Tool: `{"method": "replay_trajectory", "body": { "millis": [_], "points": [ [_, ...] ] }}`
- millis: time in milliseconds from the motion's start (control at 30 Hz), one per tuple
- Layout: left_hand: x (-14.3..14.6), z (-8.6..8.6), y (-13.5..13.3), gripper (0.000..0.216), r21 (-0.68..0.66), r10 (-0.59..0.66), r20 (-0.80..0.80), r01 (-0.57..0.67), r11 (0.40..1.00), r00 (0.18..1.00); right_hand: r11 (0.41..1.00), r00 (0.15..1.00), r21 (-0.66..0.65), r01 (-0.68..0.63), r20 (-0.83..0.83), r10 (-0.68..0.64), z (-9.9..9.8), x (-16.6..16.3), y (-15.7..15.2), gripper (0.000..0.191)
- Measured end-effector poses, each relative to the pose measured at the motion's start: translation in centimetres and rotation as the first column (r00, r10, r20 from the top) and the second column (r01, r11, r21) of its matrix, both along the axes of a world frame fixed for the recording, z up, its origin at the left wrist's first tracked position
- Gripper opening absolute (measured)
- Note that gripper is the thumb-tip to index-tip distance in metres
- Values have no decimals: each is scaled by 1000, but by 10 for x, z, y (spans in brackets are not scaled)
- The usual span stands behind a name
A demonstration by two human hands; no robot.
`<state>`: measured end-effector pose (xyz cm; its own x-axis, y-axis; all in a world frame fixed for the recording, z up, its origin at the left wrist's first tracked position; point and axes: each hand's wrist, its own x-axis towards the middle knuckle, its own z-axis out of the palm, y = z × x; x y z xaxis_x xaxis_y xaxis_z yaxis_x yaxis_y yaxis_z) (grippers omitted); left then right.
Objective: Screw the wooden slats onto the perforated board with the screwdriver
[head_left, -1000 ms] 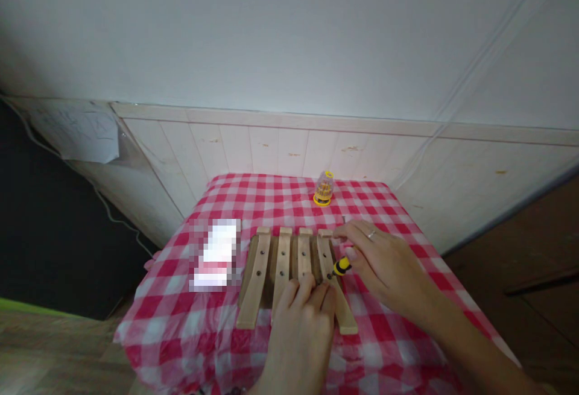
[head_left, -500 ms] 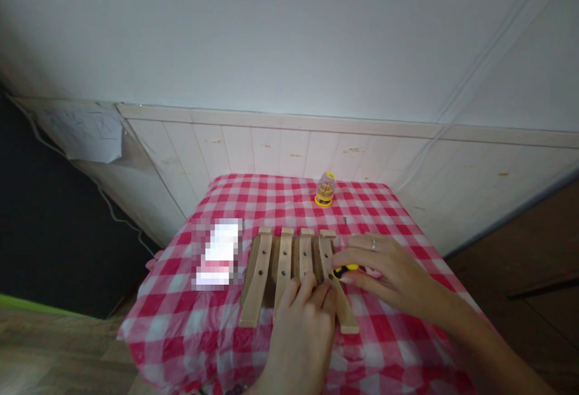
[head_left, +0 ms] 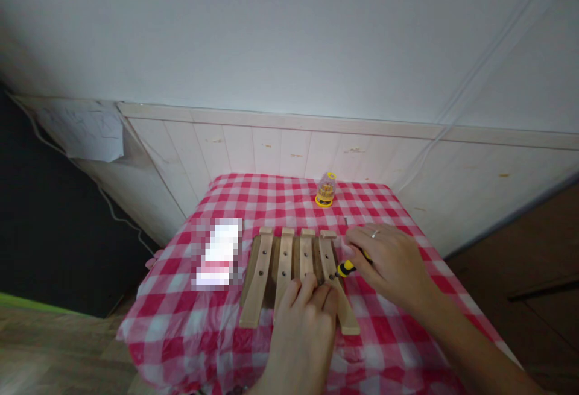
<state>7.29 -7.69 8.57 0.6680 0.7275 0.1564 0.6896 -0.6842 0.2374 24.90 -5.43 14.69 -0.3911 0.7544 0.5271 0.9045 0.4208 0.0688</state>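
Observation:
A wooden slatted rack (head_left: 280, 265) with several curved slats lies on a red-and-white checked tablecloth (head_left: 253, 202). My left hand (head_left: 305, 322) rests flat on the near ends of the right-hand slats, fingers stretched out, pressing them down. My right hand (head_left: 391, 262), with a ring on one finger, is closed around a small yellow-and-black screwdriver (head_left: 346, 268). The screwdriver's tip touches the rightmost slat near a screw hole.
A small clear dome with a yellow base (head_left: 325, 190) stands at the back of the table. A blurred white and pink packet (head_left: 217, 253) lies left of the rack. White panelled walls (head_left: 289, 142) close in behind; the table edges drop off left and right.
My right hand turned on the screwdriver, moving from over the slat to slightly right and back. The handle now points up-right. My left hand stayed on the slats.

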Motion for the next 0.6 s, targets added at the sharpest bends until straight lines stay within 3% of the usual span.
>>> {"method": "replay_trajectory", "body": {
  "millis": [100,200,300,433,600],
  "points": [
    [-1,-5,-1,11,56,-10,18,9,998,1000,987,992,-145,-68,-116,51,2,2,-4,47],
    [-2,-9,-2,13,119,-12,51,6,993,999,968,993,-242,-75,-102,51,5,6,-9,26],
    [-2,-13,-2,10,174,0,65,-12,985,998,923,981,-358,-141,-174,82,8,10,-13,16],
    [-1,-15,-3,7,207,11,47,-21,978,999,873,942,-416,-254,-311,126,7,14,-12,21],
    [-3,-11,-4,17,198,-11,32,4,980,999,858,924,-388,-336,-315,219,1,18,-8,38]
  ]
}}
